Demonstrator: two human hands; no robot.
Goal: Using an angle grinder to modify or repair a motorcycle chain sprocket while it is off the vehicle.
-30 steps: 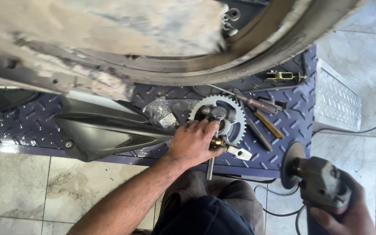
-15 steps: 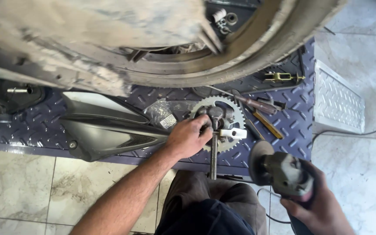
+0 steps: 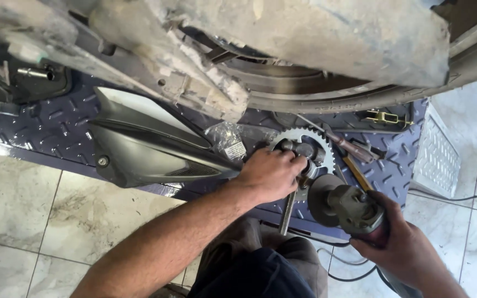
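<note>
My right hand (image 3: 407, 248) is clenched around the angle grinder (image 3: 354, 212), its disc just beside my left fingers (image 3: 282, 165). Those grip a metal part on the sprocket (image 3: 305, 152), so I judge a kickback could cut them.

The left hand (image 3: 269, 175) lies palm down at the end of a bare forearm that runs up from the lower left, its fingers (image 3: 292, 160) curled forward and closed in a grip, knuckles turned upward. The right hand (image 3: 407, 247) comes in from the lower right corner, wrist bent and fingers wrapped tightly in a full grasp, thumb side toward the left hand. The two hands sit near each other without touching.
</note>
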